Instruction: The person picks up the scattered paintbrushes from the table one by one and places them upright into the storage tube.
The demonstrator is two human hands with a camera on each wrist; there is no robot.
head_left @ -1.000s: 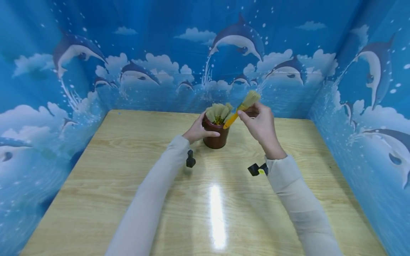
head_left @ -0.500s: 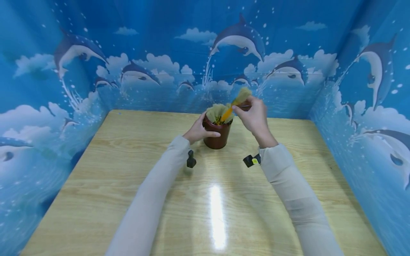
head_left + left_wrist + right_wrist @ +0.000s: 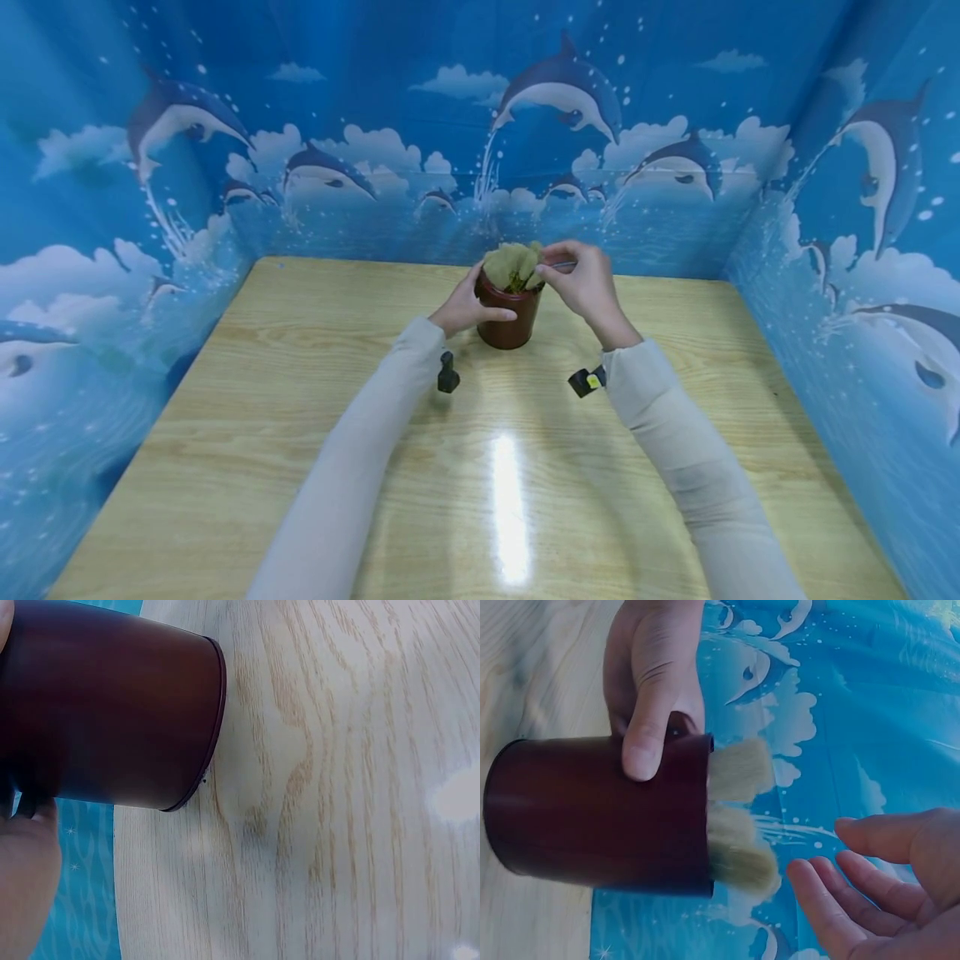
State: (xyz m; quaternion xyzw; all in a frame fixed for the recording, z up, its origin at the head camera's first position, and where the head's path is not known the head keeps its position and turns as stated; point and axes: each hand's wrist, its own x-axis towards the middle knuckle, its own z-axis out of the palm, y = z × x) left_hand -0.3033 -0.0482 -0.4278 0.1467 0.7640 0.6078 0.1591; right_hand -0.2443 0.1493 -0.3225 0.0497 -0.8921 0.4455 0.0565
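A dark reddish-brown cylindrical pot (image 3: 507,327) stands upright on the table, packed with several paintbrushes (image 3: 510,265), their pale bristles upward. My left hand (image 3: 459,309) grips its left side, thumb across the front near the rim. In the left wrist view the lower wall of the pot (image 3: 120,712) fills the upper left, with part of the left hand (image 3: 28,877) at the edge. My right hand (image 3: 587,282) is beside the bristles at the rim's right. The right wrist view shows this right hand (image 3: 889,889) with thumb and fingers apart, holding nothing, just off the bristles (image 3: 742,866).
The pot is near the back edge of the light wood-grain table (image 3: 322,375). A blue curtain printed with dolphins (image 3: 360,208) surrounds the table at the back and both sides. Small black wrist devices (image 3: 447,373) hang at both cuffs.
My right hand has moved left and lowered a yellow-handled paintbrush, handle first, into the pot. Its fingers have let go of the brush. My left hand has stayed on the pot.
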